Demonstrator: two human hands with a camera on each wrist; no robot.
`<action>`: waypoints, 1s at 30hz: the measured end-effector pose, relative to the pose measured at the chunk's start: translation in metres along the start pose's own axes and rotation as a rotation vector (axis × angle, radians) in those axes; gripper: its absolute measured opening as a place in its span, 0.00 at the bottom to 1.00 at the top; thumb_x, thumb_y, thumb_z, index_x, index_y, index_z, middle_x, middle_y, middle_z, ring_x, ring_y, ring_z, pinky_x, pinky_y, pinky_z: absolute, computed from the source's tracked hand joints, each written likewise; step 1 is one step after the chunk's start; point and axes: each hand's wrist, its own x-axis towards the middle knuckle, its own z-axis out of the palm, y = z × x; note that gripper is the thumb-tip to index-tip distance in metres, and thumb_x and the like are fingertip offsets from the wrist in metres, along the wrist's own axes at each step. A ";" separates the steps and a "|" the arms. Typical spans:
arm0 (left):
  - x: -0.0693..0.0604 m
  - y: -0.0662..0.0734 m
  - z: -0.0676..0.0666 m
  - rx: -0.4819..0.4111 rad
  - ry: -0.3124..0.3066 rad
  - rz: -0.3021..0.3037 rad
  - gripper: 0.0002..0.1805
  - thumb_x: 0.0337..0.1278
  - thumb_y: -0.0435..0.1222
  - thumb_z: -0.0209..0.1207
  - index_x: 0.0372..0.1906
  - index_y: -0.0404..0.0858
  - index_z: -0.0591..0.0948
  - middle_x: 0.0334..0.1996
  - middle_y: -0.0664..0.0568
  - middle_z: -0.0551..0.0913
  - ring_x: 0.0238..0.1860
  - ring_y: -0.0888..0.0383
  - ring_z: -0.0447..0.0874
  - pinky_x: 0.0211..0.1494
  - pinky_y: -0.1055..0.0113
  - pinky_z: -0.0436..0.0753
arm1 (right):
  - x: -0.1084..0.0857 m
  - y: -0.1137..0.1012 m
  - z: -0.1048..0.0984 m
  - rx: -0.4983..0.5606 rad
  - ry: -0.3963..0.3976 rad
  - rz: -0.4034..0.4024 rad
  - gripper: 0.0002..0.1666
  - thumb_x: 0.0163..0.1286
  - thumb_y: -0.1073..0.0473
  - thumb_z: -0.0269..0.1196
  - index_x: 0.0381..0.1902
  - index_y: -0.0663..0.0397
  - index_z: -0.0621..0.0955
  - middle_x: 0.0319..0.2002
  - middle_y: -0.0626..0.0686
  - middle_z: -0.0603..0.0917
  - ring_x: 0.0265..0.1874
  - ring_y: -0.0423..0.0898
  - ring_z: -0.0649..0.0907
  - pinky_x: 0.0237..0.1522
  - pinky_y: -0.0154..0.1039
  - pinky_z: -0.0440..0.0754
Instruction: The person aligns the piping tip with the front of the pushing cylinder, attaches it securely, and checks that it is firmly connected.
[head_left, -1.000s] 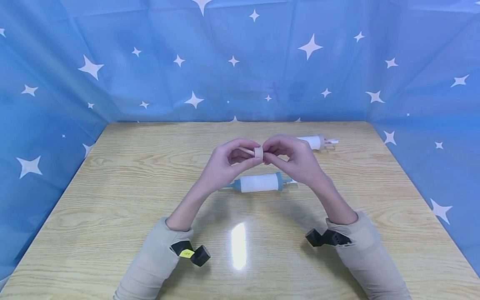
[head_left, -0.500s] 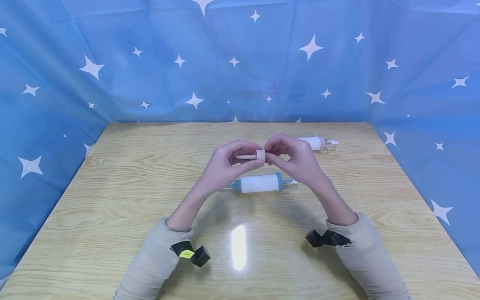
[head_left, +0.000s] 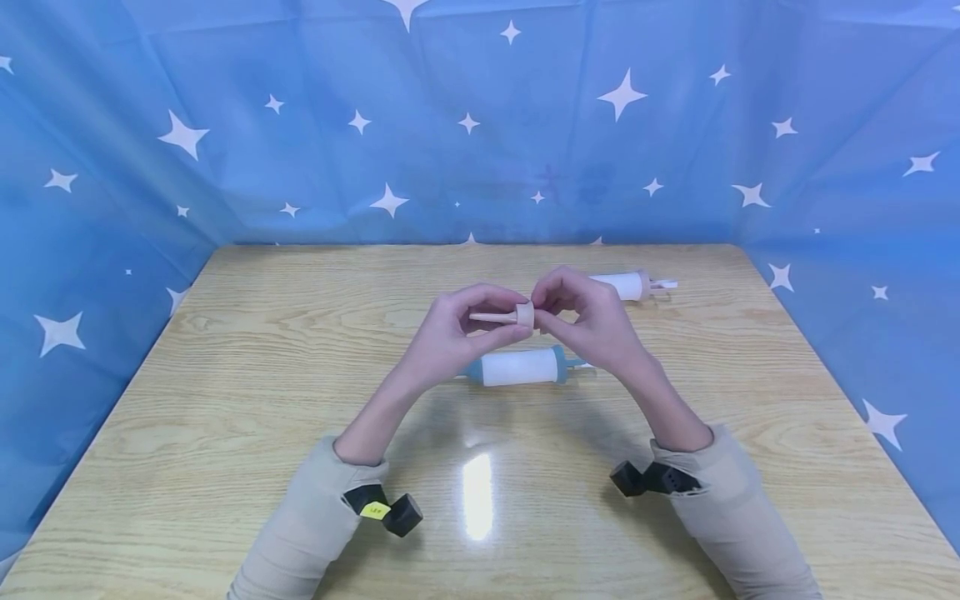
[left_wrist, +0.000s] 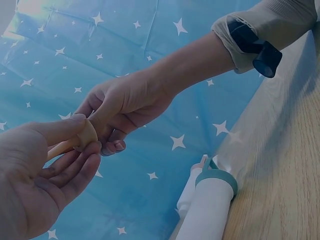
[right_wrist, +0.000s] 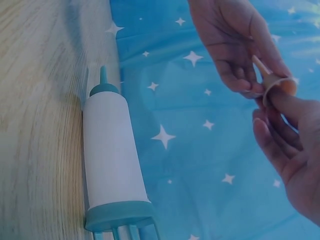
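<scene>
A small beige nozzle cap (head_left: 525, 315) with a wide ring end and a thin tapered spout is held above the table, between both hands. My left hand (head_left: 457, 325) pinches its ring between thumb and fingers; the spout points left toward the palm. From the other side, my right hand (head_left: 588, 312) holds the ring's edge. In the right wrist view, a right-hand digit reaches into the open mouth of the nozzle cap (right_wrist: 280, 90), and the other fingers curl below. A white bottle with teal ends (head_left: 519, 367) lies just below the hands in the head view.
Farther back lies a second white bottle with pinkish ends (head_left: 621, 286), partly hidden by the right hand. Both bottles have several thin prongs at their right ends. A blue star-patterned cloth (head_left: 480, 125) borders the wooden table (head_left: 262, 375) at the back and sides.
The nozzle cap has shifted slightly right and turned, so its spout now lies nearly level and shows more fully. Both hands stay close together around it.
</scene>
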 end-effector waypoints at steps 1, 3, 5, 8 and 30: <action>0.000 0.000 0.000 0.002 0.000 0.000 0.16 0.62 0.29 0.68 0.53 0.33 0.83 0.48 0.49 0.86 0.51 0.55 0.86 0.56 0.53 0.85 | 0.000 0.000 0.000 0.000 0.000 -0.002 0.14 0.59 0.81 0.67 0.37 0.64 0.79 0.33 0.51 0.82 0.27 0.42 0.83 0.33 0.31 0.85; 0.000 0.000 0.000 0.006 -0.002 0.002 0.16 0.62 0.30 0.68 0.54 0.33 0.83 0.49 0.49 0.86 0.51 0.55 0.86 0.56 0.54 0.85 | 0.000 0.001 0.000 0.001 -0.002 -0.007 0.14 0.59 0.82 0.67 0.37 0.64 0.79 0.33 0.51 0.82 0.27 0.42 0.83 0.33 0.31 0.85; 0.001 0.000 -0.001 0.013 0.001 0.004 0.16 0.62 0.30 0.68 0.54 0.34 0.83 0.49 0.49 0.86 0.52 0.55 0.86 0.56 0.56 0.85 | 0.000 0.000 0.000 -0.002 -0.006 -0.008 0.13 0.59 0.81 0.67 0.38 0.64 0.79 0.33 0.51 0.83 0.27 0.42 0.84 0.34 0.31 0.85; 0.001 0.000 -0.002 0.013 0.006 0.014 0.16 0.62 0.30 0.68 0.54 0.34 0.83 0.49 0.49 0.86 0.52 0.55 0.86 0.57 0.58 0.85 | 0.000 0.000 0.000 -0.004 -0.015 -0.001 0.13 0.60 0.80 0.68 0.39 0.64 0.80 0.33 0.51 0.83 0.28 0.42 0.84 0.34 0.32 0.85; -0.001 0.002 -0.006 0.054 0.040 0.020 0.17 0.62 0.31 0.68 0.55 0.36 0.83 0.47 0.51 0.86 0.46 0.56 0.87 0.52 0.60 0.86 | 0.002 0.001 -0.008 -0.027 -0.035 -0.010 0.06 0.67 0.75 0.65 0.41 0.63 0.83 0.32 0.48 0.85 0.29 0.43 0.83 0.34 0.30 0.83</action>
